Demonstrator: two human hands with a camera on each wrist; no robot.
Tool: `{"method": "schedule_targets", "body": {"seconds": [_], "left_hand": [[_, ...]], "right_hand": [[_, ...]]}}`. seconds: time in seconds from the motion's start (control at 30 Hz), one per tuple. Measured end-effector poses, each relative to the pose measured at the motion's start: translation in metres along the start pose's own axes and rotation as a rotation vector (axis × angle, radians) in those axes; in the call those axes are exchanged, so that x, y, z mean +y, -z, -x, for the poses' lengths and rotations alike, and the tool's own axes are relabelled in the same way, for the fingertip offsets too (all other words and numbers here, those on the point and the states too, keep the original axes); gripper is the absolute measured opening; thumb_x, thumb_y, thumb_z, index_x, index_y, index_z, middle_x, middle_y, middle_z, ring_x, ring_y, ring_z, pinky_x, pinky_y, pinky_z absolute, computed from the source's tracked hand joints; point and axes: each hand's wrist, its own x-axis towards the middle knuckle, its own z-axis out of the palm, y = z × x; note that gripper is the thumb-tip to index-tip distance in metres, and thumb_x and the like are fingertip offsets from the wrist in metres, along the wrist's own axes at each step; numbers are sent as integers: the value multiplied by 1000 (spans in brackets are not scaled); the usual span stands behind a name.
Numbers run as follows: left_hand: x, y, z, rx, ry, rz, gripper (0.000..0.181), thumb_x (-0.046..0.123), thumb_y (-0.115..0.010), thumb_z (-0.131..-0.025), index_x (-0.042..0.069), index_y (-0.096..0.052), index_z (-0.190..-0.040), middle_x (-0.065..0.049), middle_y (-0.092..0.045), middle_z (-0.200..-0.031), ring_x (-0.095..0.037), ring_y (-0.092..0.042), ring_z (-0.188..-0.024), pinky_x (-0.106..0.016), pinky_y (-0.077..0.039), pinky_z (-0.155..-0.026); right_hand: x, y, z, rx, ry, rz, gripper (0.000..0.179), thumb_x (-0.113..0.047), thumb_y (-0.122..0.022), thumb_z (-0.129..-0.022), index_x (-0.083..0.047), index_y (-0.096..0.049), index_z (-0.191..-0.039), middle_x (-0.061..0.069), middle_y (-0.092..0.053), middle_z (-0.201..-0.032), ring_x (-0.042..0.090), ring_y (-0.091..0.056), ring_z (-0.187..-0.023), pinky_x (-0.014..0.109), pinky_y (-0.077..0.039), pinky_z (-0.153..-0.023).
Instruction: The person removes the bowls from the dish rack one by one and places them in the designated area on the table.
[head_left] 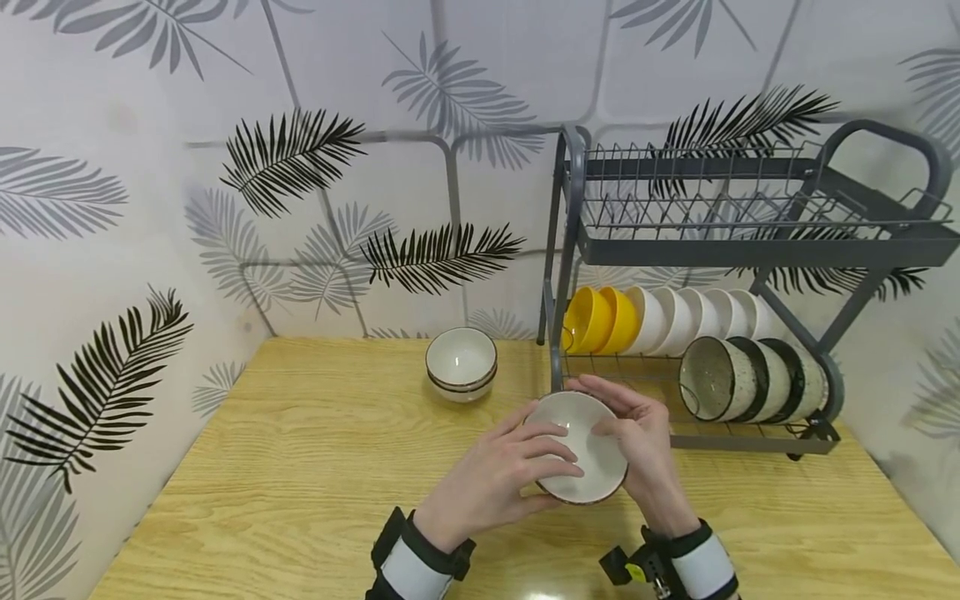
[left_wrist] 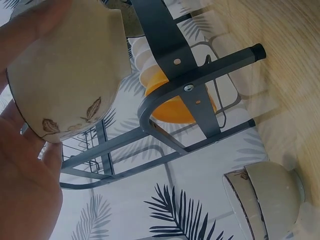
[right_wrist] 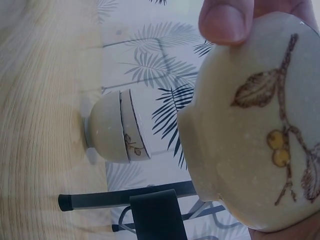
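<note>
Both hands hold a cream bowl (head_left: 600, 462) with a thin dark rim, raised in front of the dish rack. My left hand (head_left: 498, 475) grips its left side, with fingers over the inside and the thumb by the lower rim. On the other side my right hand (head_left: 647, 442) grips the rim, its thumb inside and its fingers behind the wall. Brown leaves decorate the bowl's outside (left_wrist: 70, 75) in the left wrist view; the right wrist view also shows yellow berries on the bowl (right_wrist: 240, 125). Nested matching bowls (head_left: 461, 362) stand on the table, left of the rack.
A dark grey two-tier dish rack (head_left: 750, 250) stands at the right of the wooden table (head_left: 300, 467). Its lower tier holds yellow bowls (head_left: 588, 321), several white bowls (head_left: 667, 321) and speckled black-and-cream bowls (head_left: 720, 379), all on edge. A leaf-patterned wall (head_left: 405, 183) runs behind.
</note>
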Motion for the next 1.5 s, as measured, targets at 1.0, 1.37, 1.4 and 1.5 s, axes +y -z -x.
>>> {"method": "schedule_targets", "body": {"seconds": [1.0, 1.37, 1.4, 1.5], "left_hand": [[8, -2, 2, -40, -28, -121, 11, 30, -75, -77, 31, -76, -89, 21, -73, -91, 8, -62, -86, -23, -43, -100], [11, -1, 2, -5, -32, -135, 9, 33, -76, -76, 29, -75, -84, 20, -68, -67, 1, -60, -64, -19, -53, -69], [12, -1, 1, -4, -31, -135, 8, 34, -76, -77, 29, -75, -84, 20, -68, -67, 1, -60, -63, -19, -54, -68], [13, 1, 1, -7, -31, -135, 7, 34, -75, -79, 28, -75, -84, 18, -68, -66, 1, -61, -63, -20, -54, -68]], "right_hand": [[-5, -1, 1, -50, 38, 84, 48, 25, -47, -75, 17, -57, -121, -1, -74, -102, 17, -64, -103, 24, -57, -78], [-5, -1, 1, -82, 38, 87, 41, 23, -47, -80, 15, -59, -118, 3, -73, -106, 19, -62, -106, 26, -57, -80], [-5, 0, 1, -86, 39, 84, 40, 22, -48, -81, 16, -59, -118, 3, -73, -106, 20, -62, -105, 26, -57, -80], [-6, 0, 2, -103, 43, 71, 35, 18, -50, -85, 16, -59, -119, 4, -72, -107, 21, -62, -105, 27, -58, -80]]}}
